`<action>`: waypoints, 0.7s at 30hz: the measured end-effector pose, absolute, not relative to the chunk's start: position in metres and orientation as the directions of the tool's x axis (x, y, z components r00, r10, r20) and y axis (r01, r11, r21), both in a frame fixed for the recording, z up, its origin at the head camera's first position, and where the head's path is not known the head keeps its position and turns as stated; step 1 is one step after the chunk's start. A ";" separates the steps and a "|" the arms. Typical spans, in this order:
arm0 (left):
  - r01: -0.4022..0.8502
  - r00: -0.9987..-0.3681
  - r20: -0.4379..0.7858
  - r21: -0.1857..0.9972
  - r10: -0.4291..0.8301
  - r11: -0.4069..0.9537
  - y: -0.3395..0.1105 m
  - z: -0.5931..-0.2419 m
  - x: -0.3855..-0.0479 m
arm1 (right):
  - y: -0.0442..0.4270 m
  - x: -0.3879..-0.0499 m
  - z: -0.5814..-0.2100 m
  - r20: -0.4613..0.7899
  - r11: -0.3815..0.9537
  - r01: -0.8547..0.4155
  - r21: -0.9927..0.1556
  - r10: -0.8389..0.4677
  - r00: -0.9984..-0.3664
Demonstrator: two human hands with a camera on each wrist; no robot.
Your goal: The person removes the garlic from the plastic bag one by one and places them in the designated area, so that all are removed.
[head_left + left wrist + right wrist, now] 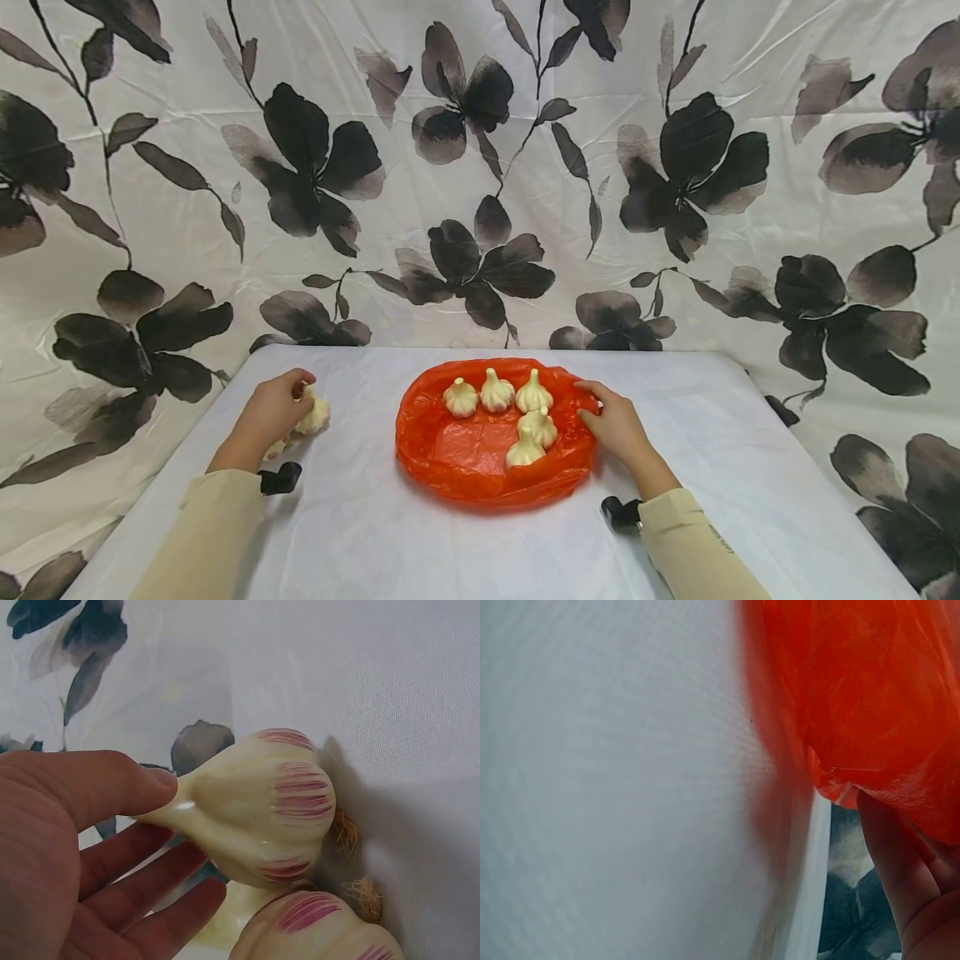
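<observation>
In the head view, a red plastic bag (472,492) lies spread with its mouth wide, several garlic bulbs (497,392) standing inside, mostly along its far and right parts. My right hand (617,425) pinches the bag's right rim; in the right wrist view the fingers of that hand (911,877) hold the red plastic (877,697). At the table's left, my left hand (272,412) grips a garlic bulb (313,417). The left wrist view shows the thumb and fingers of that hand (112,825) pinching the stem of the bulb (262,802), beside another bulb (315,930).
A white cloth covers the table (360,542). Another bulb (276,450) shows partly below my left hand. Behind the table hangs a white curtain (570,217) with dark flowers. Black wrist devices (281,479) sit at both sleeves.
</observation>
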State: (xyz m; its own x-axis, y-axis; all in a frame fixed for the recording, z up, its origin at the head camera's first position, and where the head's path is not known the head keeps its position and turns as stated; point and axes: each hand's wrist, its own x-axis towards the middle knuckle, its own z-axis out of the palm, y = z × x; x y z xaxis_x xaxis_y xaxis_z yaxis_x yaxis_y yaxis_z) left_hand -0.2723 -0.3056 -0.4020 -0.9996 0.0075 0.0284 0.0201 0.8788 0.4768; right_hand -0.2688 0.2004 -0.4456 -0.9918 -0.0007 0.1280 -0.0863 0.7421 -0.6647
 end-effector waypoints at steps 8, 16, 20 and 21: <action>0.021 -0.999 0.035 0.437 0.006 0.899 -0.303 -0.401 -0.275 | 0.200 -0.268 -0.444 0.135 0.743 -0.091 -0.663 -0.001 -0.991; 0.029 -0.999 0.049 0.435 0.008 0.900 -0.296 -0.398 -0.272 | 0.199 -0.268 -0.445 0.131 0.744 -0.090 -0.662 -0.003 -0.991; 0.055 -0.997 0.079 0.425 0.023 0.903 -0.288 -0.393 -0.270 | 0.199 -0.267 -0.444 0.130 0.743 -0.090 -0.663 -0.004 -0.991; 0.068 -0.995 0.095 0.420 0.031 0.905 -0.286 -0.392 -0.270 | 0.199 -0.267 -0.444 0.130 0.745 -0.090 -0.661 -0.005 -0.992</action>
